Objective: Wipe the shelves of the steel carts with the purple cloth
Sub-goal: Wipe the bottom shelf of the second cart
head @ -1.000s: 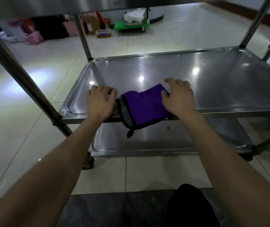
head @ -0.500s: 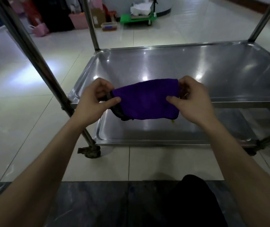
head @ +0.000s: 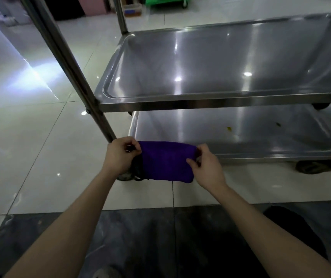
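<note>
Cloth (head: 167,161) is hanging stretched between both hands, in front of the near edge of the cart's bottom shelf (head: 260,137). Left hand (head: 120,156) is pinching its left end, right hand (head: 205,164) its right end; the folded body is sagging below the fingers. Small specks are lying on the bottom shelf.

Purple cloth (head: 166,161), black-edged; silver cart (head: 220,102)

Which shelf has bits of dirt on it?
The bottom shelf, nearest the purple cloth: a yellow speck and a dark speck lie on it. The shelf above shows only light glare.
</note>
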Available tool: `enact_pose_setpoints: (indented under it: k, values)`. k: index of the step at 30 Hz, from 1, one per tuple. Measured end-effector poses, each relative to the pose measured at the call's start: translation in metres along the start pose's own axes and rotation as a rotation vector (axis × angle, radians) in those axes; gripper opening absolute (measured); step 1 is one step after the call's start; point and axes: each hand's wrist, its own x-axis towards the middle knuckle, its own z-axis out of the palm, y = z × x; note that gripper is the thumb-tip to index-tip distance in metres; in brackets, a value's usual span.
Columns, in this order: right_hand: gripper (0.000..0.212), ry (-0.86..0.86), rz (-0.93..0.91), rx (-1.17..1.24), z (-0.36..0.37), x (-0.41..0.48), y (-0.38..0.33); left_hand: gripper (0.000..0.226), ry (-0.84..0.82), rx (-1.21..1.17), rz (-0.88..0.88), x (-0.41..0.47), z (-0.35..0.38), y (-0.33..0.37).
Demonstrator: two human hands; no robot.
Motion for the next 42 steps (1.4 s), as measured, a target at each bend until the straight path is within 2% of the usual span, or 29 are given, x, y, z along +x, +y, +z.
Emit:
enact_pose_setpoints:
  k: [3,8,9,11,13,15,18,21,23,26,29,31,35,39,42]
  values:
    - [0.03,-0.009,0.107,-0.007,0.024,0.009,0.01,0.027,-0.029,0.086,0.011,0.017,0.014,-0.018]
    - [0.037,0.078,0.149,0.001,0.045,0.071,0.015,0.022,0.013,0.227,0.078,0.076,0.032,-0.027]
    - [0.041,0.072,0.151,-0.051,0.047,0.085,0.018,0.027,-0.014,0.279,0.09,0.085,0.037,-0.027]
    - [0.053,0.03,0.126,-0.336,0.061,0.096,0.029,0.041,-0.087,0.322,0.122,0.084,0.051,-0.034]
    - [0.058,0.061,0.048,-0.563,0.085,0.09,0.038,0.035,-0.03,0.216,0.157,0.064,0.065,-0.049]
    - [0.057,0.09,-0.047,-0.605,0.109,0.08,0.032,0.017,0.093,0.076,0.123,0.029,0.074,-0.068]
    - [0.055,0.026,-0.109,-0.602,0.132,0.081,0.006,0.042,0.236,0.064,-0.034,-0.006,0.07,-0.096]
    - [0.063,-0.07,-0.094,-0.599,0.148,0.097,-0.009,0.047,0.403,0.045,-0.228,-0.003,0.053,-0.114]
    - [0.074,-0.186,-0.087,-0.688,0.158,0.109,-0.006,0.05,0.48,-0.057,-0.2,0.012,0.042,-0.119]
    - [0.08,-0.272,-0.067,-0.794,0.17,0.114,0.013,0.048,0.501,-0.299,-0.066,0.051,0.032,-0.11]
    - [0.079,-0.254,-0.108,-0.795,0.176,0.109,0.021,0.022,0.482,-0.486,-0.069,0.079,0.037,-0.104]
    - [0.077,-0.245,-0.158,-0.794,0.183,0.098,0.017,0.028,0.462,-0.565,-0.097,0.081,0.044,-0.103]
    - [0.077,-0.242,-0.255,-0.782,0.203,0.086,0.01,0.026,0.478,-0.611,-0.088,0.081,0.047,-0.106]
    - [0.077,-0.336,-0.189,-0.766,0.211,0.178,0.003,0.03,0.499,-0.612,-0.067,0.079,0.051,-0.111]
    - [0.078,-0.387,-0.07,-0.761,0.227,0.246,-0.023,0.029,0.508,-0.626,-0.046,0.079,0.054,-0.114]
